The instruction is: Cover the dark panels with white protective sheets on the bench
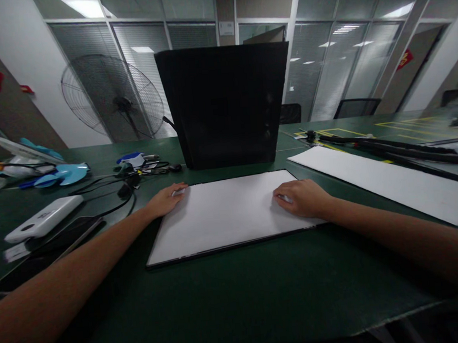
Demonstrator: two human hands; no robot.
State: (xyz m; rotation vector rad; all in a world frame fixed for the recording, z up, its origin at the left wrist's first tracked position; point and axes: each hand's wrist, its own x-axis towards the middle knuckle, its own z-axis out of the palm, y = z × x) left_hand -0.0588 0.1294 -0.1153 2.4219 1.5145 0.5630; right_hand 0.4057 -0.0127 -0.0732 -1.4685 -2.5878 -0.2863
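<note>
A flat white panel with a thin black edge lies on the green table in front of me. My left hand rests at its far left corner, fingers stretched along the edge. Over the right part of the panel, my right hand is closed, with fingers curled and pressed together on the white surface. Whatever the right fingers hold, if anything, is hidden. Just beyond the far edge of the panel stands a large black upright panel or box.
A long white sheet lies at the right, near black cable bundles. On the left are a white power-bank-like device, a dark phone-like slab, tangled cables and blue fan blades. A large fan stands behind.
</note>
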